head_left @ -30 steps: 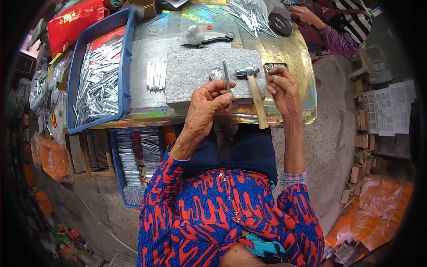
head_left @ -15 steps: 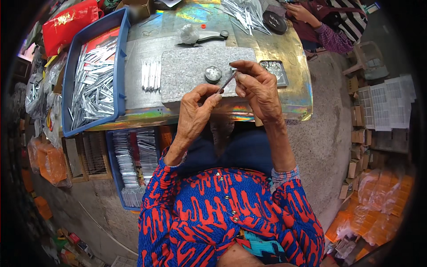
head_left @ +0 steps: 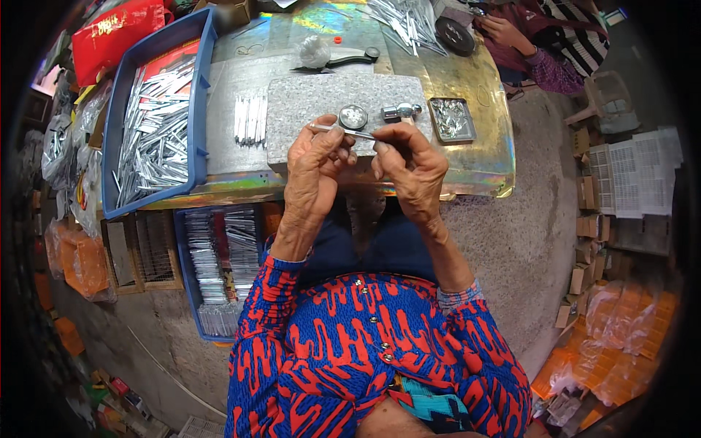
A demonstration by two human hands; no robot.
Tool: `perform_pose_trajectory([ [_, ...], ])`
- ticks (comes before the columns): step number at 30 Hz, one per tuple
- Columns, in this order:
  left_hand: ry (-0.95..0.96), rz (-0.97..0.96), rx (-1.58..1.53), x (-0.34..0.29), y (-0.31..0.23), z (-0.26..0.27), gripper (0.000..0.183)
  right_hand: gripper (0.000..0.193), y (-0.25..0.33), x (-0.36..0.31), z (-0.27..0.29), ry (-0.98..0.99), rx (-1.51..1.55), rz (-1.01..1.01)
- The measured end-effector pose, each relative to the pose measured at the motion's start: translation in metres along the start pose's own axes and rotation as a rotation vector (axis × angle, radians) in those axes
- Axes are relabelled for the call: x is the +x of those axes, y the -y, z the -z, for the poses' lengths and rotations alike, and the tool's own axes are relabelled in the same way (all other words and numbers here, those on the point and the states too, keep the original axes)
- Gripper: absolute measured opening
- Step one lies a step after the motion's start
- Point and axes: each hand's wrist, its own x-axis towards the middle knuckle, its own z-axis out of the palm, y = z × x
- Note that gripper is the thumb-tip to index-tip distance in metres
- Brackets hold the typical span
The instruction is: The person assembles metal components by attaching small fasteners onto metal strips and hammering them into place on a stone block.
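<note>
A slim silver metal strip (head_left: 356,133) is held nearly level between my hands, above the near part of a grey stone slab (head_left: 307,95). My left hand (head_left: 315,157) pinches its left end with thumb and fingers. At the strip's right end, the fingertips of my right hand (head_left: 413,164) are closed on it. Just beyond the strip, a small round dish (head_left: 353,117) of shiny bits sits on the slab. A metal hammer head (head_left: 401,112) lies past my right fingers, its handle mostly hidden by that hand. Left of the slab, similar strips (head_left: 250,120) lie in a row.
A blue bin (head_left: 201,139) of loose metal strips stands left. Right of the slab is a square tray (head_left: 453,120) of small metal parts. Black-handled cutters (head_left: 350,60) lie behind. A second blue crate (head_left: 191,292) sits below the table; a co-worker's hand (head_left: 504,33) shows far right.
The strip has turned from a steep slant to nearly level. My left hand has moved up and rolled, while my right hand has shifted down and left, uncovering the hammer head and square tray.
</note>
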Motion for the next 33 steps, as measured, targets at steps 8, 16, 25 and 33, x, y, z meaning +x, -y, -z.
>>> perform_pose_trajectory([
  [8, 0.024, 0.132, 0.055, -0.004, -0.003, -0.007, 0.017, 0.014, -0.007, -0.006, -0.008, -0.007, -0.166, 0.252],
  [16, 0.061, 0.205, 0.019, -0.004, -0.005, -0.002, 0.019, 0.016, -0.007, -0.002, 0.004, 0.101, 0.236, -0.092],
  [25, 0.049, 0.214, 0.026, -0.006, -0.005, -0.001, 0.017, 0.015, -0.003, -0.001, 0.001, 0.093, 0.253, -0.114],
  [33, 0.05, 0.208, 0.032, -0.005, -0.002, 0.001, 0.016, 0.014, -0.005, -0.002, 0.004, 0.088, 0.128, -0.109],
])
